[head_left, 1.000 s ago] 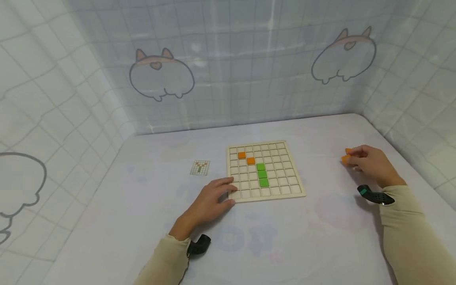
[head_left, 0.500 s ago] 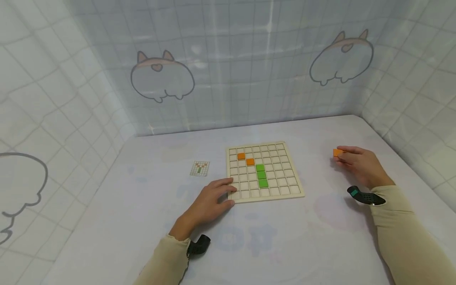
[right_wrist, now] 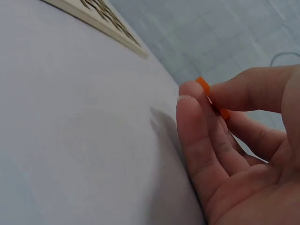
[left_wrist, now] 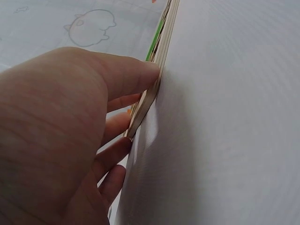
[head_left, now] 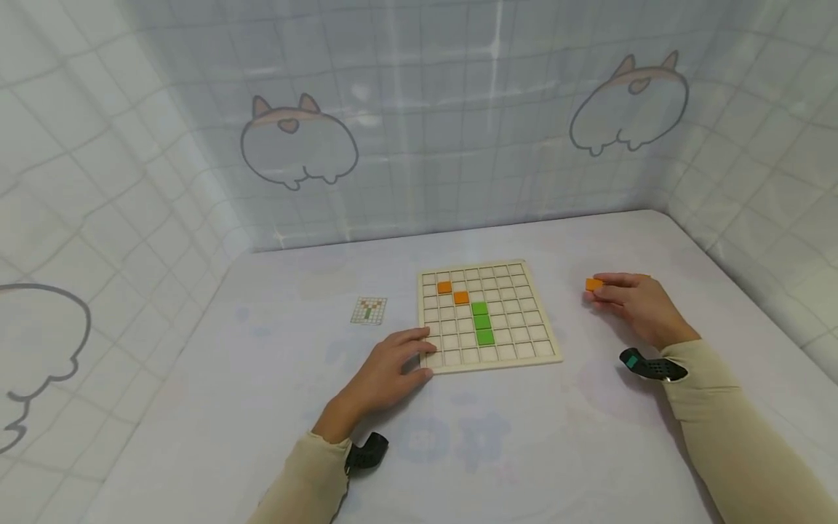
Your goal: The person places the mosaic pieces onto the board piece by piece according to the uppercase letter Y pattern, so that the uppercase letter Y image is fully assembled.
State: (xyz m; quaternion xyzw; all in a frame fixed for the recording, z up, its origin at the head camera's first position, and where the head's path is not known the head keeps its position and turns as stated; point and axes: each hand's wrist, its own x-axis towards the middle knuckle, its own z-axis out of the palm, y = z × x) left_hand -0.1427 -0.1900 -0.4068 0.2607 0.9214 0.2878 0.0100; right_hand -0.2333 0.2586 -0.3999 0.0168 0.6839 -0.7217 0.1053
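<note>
A pale wooden grid board [head_left: 519, 354] lies on the table in the head view. Two square orange tiles [head_left: 461, 298] step diagonally on it, down to a column of three green tiles [head_left: 481, 322]. My left hand [head_left: 386, 371] rests at the board's left edge, fingertips over the rim and thumb against its near corner. Right of the board, my right hand [head_left: 638, 306] pinches an orange tile [head_left: 593, 284] between thumb and fingertips. The right wrist view shows that orange tile [right_wrist: 202, 85] edge-on, with more orange lower down between the fingers, mostly hidden.
A small card [head_left: 369, 311] printed with a gridded orange and green pattern lies left of the board. Pale tiled-pattern walls [head_left: 419, 175] with cartoon outlines surround the table on the back and sides. Both wrists wear dark bands [head_left: 651, 365].
My right hand has moved left toward the board, carrying the orange tile, which now shows flatter at the fingertips. The left hand and the tiles on the board have stayed put.
</note>
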